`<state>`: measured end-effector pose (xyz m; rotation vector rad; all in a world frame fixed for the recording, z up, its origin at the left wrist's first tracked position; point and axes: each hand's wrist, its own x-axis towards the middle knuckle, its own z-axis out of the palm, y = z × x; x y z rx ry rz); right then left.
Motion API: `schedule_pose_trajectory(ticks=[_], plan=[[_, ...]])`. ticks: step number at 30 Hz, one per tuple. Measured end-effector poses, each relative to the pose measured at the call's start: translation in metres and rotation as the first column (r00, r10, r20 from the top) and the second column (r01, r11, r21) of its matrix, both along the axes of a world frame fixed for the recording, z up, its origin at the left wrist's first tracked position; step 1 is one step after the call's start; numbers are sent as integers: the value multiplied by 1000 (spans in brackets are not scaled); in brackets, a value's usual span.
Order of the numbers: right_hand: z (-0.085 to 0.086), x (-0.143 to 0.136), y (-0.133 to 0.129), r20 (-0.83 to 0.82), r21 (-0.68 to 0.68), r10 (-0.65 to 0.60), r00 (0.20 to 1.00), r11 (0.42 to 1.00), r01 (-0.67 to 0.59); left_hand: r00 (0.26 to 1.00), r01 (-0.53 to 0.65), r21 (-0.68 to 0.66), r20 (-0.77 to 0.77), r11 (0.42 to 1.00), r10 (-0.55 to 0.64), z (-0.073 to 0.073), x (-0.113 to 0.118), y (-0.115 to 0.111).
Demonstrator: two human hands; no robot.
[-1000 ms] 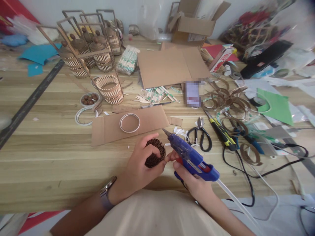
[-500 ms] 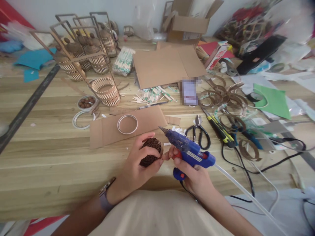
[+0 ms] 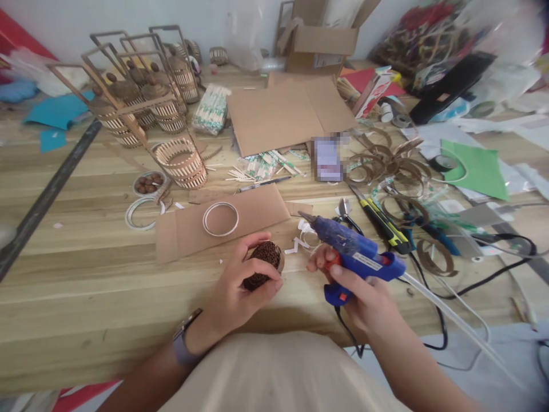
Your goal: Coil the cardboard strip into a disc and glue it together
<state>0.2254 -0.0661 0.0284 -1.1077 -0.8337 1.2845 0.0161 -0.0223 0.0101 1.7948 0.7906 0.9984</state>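
Observation:
My left hand is wrapped round a small coil of brown corrugated cardboard, its fluted face up. In my right hand is a blue hot glue gun, gripped by its handle, nozzle pointing up and left. A long glue stick trails from its back end. The gun and the coil are apart. Just beyond the coil, a white-edged ring lies on a flat cardboard strip. Black-handled scissors lie partly hidden behind the gun.
Small slatted baskets with tall handles stand at back left, near an unlidded slatted basket and a bowl of brown balls. A yellow-black utility knife, curled cardboard strips and cables lie to the right. A cardboard sheet lies behind.
My right hand has moved the glue gun to the right, away from the cardboard coil. My left hand stays almost in place, still holding the coil.

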Motion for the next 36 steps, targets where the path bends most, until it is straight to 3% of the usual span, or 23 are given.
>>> schedule_pose_trajectory(ticks=[6,12,25,33,36], plan=[[-1,41,-14,299,-52,254,920,967,-250,996,64,-80,66,995,-59,-3,0,-1],[1,48,-15,410,-137,436,801,898,-418,993,86,-51,90,995,-81,-5,1,1],[1,48,-13,423,-247,497,758,868,-431,985,125,-70,127,990,-115,-3,1,1],[11,46,-10,419,-315,531,737,846,-430,983,141,-56,129,988,-133,-3,2,1],[14,46,-9,400,-318,536,743,842,-437,986,117,-127,132,985,-100,-6,2,1]])
